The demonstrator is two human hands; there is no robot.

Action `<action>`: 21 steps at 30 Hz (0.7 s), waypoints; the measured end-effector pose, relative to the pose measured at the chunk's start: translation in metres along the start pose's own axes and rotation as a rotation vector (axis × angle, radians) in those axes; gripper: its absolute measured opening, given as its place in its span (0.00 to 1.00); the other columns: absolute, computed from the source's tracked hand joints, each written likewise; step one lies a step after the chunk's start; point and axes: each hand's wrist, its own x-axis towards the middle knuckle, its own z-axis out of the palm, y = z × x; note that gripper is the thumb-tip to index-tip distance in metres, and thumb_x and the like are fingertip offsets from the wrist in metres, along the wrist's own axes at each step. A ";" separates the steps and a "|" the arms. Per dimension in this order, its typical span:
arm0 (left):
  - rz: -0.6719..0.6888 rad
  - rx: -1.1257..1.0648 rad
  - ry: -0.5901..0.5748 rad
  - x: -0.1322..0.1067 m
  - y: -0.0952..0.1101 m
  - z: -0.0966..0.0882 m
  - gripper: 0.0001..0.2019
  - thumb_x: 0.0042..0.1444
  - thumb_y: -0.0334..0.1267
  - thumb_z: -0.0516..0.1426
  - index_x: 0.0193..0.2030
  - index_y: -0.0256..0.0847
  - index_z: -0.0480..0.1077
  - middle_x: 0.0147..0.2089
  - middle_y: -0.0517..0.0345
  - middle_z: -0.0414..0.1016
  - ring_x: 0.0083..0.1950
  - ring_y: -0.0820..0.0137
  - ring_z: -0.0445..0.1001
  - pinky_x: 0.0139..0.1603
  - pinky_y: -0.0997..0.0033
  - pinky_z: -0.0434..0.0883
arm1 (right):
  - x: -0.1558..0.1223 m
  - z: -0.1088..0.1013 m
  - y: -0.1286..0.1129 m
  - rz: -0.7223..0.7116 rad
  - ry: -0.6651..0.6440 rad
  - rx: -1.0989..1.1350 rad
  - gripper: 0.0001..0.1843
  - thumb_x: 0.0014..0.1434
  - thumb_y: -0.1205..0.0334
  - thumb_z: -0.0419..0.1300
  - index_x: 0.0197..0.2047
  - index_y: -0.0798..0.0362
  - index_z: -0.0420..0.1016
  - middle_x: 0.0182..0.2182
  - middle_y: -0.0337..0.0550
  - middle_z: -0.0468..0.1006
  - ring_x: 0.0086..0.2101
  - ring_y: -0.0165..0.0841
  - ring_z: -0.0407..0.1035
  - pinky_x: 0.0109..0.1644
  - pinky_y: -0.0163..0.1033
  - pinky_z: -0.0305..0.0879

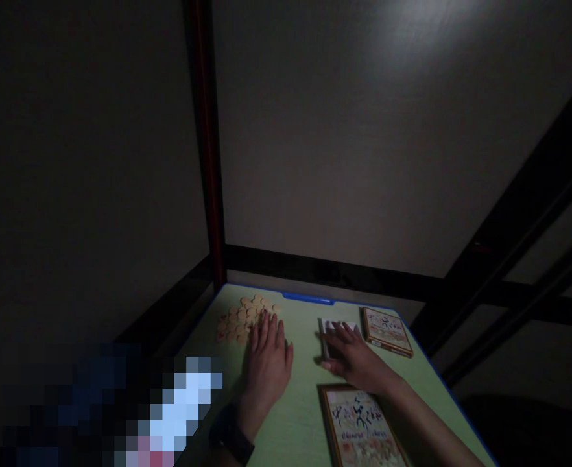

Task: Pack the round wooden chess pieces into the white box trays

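Observation:
My left hand (266, 357) lies flat on the green table (300, 415) with its fingers stretched out, fingertips touching a cluster of several round wooden game pieces (242, 316). A dark watch is on that wrist. My right hand (351, 355) rests with fingers spread on a small white folded sheet or booklet (332, 327). A printed box lid with brush lettering (364, 428) lies by my right forearm, and a second matching box part (386, 331) sits farther right at the back.
The table has a blue rim (309, 298) and stands in a dim corner against pale walls. A dark red-brown post (207, 143) rises behind its far left corner, and dark rails cross on the right. A pixelated blur covers the lower left.

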 end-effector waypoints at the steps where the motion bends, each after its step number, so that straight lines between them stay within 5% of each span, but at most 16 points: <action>1: 0.024 -0.008 0.001 -0.003 0.003 0.001 0.25 0.65 0.40 0.47 0.65 0.30 0.64 0.70 0.41 0.60 0.73 0.52 0.52 0.72 0.46 0.53 | -0.003 0.004 0.001 0.005 -0.008 0.020 0.37 0.62 0.41 0.57 0.69 0.49 0.60 0.70 0.58 0.52 0.69 0.55 0.40 0.69 0.65 0.40; 7: 0.138 -0.047 -0.012 -0.015 0.013 0.005 0.25 0.66 0.42 0.46 0.65 0.30 0.64 0.69 0.40 0.62 0.72 0.56 0.57 0.70 0.52 0.58 | 0.015 0.019 -0.008 -0.049 0.011 0.123 0.34 0.66 0.50 0.55 0.70 0.56 0.58 0.69 0.61 0.56 0.69 0.50 0.45 0.70 0.58 0.45; 16: 0.116 -0.026 -0.058 -0.016 0.010 0.001 0.24 0.66 0.38 0.46 0.63 0.26 0.66 0.67 0.38 0.65 0.70 0.55 0.60 0.69 0.54 0.62 | 0.056 0.021 -0.022 -0.164 0.088 0.148 0.32 0.64 0.53 0.59 0.67 0.57 0.63 0.64 0.61 0.65 0.65 0.47 0.56 0.68 0.52 0.53; 21: 0.087 -0.049 -0.079 -0.017 0.011 -0.001 0.22 0.66 0.37 0.46 0.61 0.26 0.67 0.65 0.39 0.67 0.70 0.55 0.60 0.69 0.54 0.62 | 0.035 0.005 -0.029 -0.187 0.207 0.162 0.27 0.63 0.55 0.59 0.63 0.57 0.68 0.61 0.59 0.69 0.63 0.47 0.60 0.67 0.53 0.55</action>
